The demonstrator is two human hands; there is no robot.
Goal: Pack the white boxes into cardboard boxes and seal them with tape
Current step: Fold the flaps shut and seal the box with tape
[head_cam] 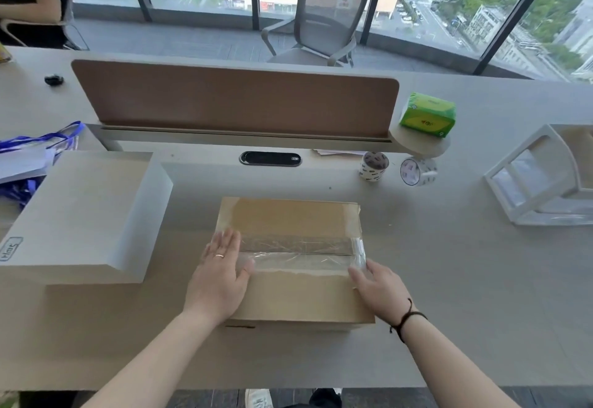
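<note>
A closed cardboard box (pixel 298 298) lies on the desk in front of me. A strip of clear tape (pixel 298 250) runs across its top seam from left to right. My left hand (pixel 221 269) lies flat with straight fingers on the left end of the tape. My right hand (pixel 375 285) is at the box's right edge, its fingers touching the tape end that folds over that edge. No white box shows; the carton is shut.
Two tape rolls (pixel 372 165) (pixel 417 171) stand behind the box. A large pale box (pixel 80 212) sits to the left, a white plastic stand (pixel 542 180) to the right, a green tissue pack (pixel 428 114) by the brown divider (pixel 237 99). A person stands far left.
</note>
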